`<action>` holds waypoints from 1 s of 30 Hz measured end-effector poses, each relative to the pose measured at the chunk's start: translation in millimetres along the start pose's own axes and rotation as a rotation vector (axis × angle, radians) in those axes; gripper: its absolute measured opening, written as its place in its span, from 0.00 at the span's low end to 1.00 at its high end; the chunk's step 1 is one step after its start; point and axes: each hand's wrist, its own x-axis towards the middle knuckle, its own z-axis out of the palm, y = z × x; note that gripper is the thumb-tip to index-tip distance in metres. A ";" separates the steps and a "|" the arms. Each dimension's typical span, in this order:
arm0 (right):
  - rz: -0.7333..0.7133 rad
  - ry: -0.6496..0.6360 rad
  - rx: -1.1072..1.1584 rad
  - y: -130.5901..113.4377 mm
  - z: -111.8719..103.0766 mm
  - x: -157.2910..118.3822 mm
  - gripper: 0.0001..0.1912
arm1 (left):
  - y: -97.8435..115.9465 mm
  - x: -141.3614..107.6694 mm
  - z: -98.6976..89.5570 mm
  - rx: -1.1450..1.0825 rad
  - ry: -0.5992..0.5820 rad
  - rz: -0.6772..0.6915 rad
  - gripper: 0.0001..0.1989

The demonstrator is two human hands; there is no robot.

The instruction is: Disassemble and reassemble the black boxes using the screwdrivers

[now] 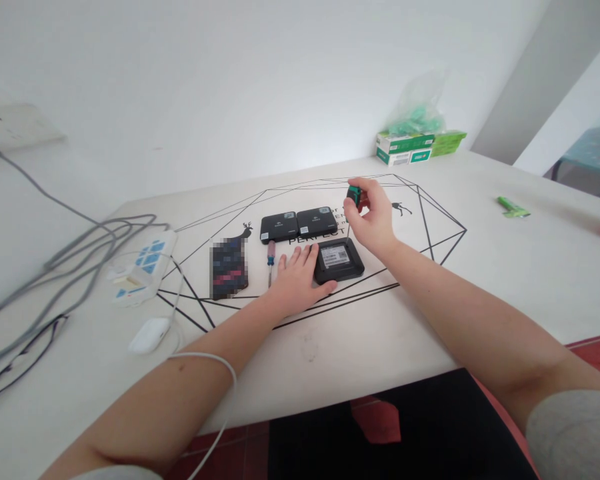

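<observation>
A black box with a white label (336, 258) lies on the white table (300, 347). Spread flat beside it, my left hand (299, 283) has its fingers and thumb at the box's left and front edges. My right hand (373, 217) grips a green-and-black screwdriver handle (353, 195), held upright; its thin shaft points down at the box's far right corner. Whether the tip touches is too small to tell. Behind the box are two more black boxes (279, 227) (317, 221) side by side. A second screwdriver (271, 253) rests left of my left hand.
A pixelated dark object (229, 268) lies to the left. Farther left are a power strip (147, 267), grey cables (87, 267) and a white earbud case (150, 335). Green-and-white boxes (405, 148) stand at the wall; a green wrapper (513, 207) is at right.
</observation>
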 end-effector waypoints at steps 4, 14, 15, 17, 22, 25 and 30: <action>0.020 -0.008 0.022 -1.4 -2.0 0.4 0.14 | -1.0 0.1 0.3 0.006 0.007 0.005 0.51; -0.138 -0.025 -0.076 1.3 -0.9 -2.1 0.14 | -0.8 0.1 0.6 0.022 0.003 0.008 0.51; -0.158 -0.026 -0.096 1.8 -0.8 -2.4 0.14 | -1.0 0.2 1.0 0.026 0.010 0.012 0.51; -0.189 -0.029 -0.124 1.7 -0.3 -3.1 0.13 | -1.1 0.2 1.3 0.032 0.022 0.019 0.50; -0.166 -0.066 -0.115 0.0 3.3 -5.8 0.14 | 1.0 -0.6 -0.6 0.023 0.001 0.008 0.51; -0.105 -0.086 -0.088 2.2 6.7 -8.6 0.16 | 0.8 -0.4 -0.4 0.020 0.001 0.007 0.51; 0.023 -0.008 -0.042 6.1 8.6 -10.4 0.18 | -2.0 0.8 2.9 0.017 0.012 0.016 0.51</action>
